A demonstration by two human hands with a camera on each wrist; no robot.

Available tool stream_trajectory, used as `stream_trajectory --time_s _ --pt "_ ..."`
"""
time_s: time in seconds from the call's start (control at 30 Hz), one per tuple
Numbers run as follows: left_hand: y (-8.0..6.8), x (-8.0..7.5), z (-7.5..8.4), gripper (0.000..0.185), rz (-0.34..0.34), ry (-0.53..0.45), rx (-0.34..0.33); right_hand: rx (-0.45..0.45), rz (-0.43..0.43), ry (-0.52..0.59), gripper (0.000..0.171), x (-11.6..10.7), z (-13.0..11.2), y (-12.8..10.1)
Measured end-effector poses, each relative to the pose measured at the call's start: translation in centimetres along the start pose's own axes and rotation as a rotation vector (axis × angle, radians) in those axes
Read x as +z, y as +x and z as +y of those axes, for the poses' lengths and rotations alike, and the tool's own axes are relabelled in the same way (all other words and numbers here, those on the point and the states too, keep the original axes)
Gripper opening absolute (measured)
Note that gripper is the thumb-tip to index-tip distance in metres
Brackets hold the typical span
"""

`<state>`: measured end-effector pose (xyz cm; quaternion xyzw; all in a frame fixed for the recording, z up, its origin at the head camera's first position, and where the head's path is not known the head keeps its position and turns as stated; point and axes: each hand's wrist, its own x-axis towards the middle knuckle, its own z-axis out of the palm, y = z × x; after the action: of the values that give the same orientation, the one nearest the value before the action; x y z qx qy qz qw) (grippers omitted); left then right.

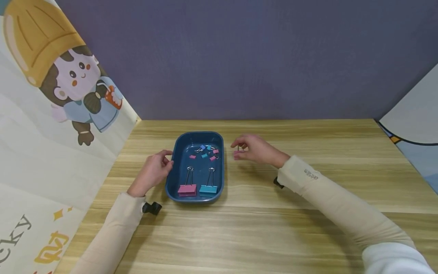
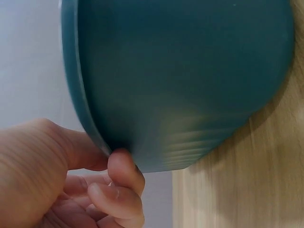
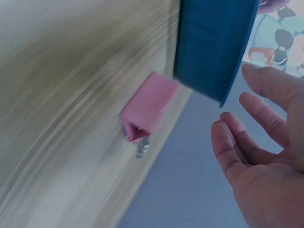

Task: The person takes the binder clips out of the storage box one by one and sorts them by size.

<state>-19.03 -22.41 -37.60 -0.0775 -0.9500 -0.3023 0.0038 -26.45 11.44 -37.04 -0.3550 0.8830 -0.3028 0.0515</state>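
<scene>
My left hand (image 1: 154, 171) pinches the left rim of a dark blue tray (image 1: 169, 182) between thumb and fingertip; the left wrist view shows the thumb (image 2: 88, 149) at the rim. Just right of the tray, my right hand (image 1: 257, 149) hovers over a pink binder clip (image 3: 149, 102) that sits on the table. Its fingers (image 3: 228, 147) are spread apart and off the clip in the right wrist view. Inside the tray lie a large pink binder clip (image 1: 187, 190) and a large teal binder clip (image 1: 208, 191), handles pointing away from me.
Several small binder clips (image 1: 204, 155) in pink, teal and purple are scattered in the tray's far half. A wood-grain table (image 1: 273, 228) carries everything. Behind it rises a blue-grey wall (image 1: 253, 61), and a printed cartoon sheet (image 1: 41, 160) borders the left side.
</scene>
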Motion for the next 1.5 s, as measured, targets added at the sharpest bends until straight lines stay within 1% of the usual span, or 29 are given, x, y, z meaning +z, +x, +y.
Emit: stream_trajectory --time_s 0.2,0.57,0.83,1.03,1.27,1.5 --pt "0.0 -0.1 0.1 0.035 0.003 0.001 -0.001 -0.018 0.005 -0.035 0.031 0.1 -2.0 0.2" --pt "-0.1 -0.1 0.0 0.036 -0.015 -0.006 -0.021 -0.052 -0.063 -0.063 0.033 0.7 -5.4 0.5" --pt "0.0 -0.2 -0.2 0.036 0.000 0.001 -0.017 -0.164 -0.118 -0.079 0.032 2.3 -7.2 1.9" --pt "0.1 -0.1 -0.2 0.036 -0.006 0.001 -0.010 -0.171 -0.165 -0.090 0.034 3.3 -8.1 2.6" --pt "0.0 -0.1 0.0 0.036 -0.011 -0.009 -0.008 -0.209 -0.214 -0.061 0.035 4.5 -8.4 2.8" --pt "0.0 -0.2 0.0 0.036 -0.002 -0.008 0.003 -0.223 -0.295 -0.031 0.037 6.0 -9.1 3.3"
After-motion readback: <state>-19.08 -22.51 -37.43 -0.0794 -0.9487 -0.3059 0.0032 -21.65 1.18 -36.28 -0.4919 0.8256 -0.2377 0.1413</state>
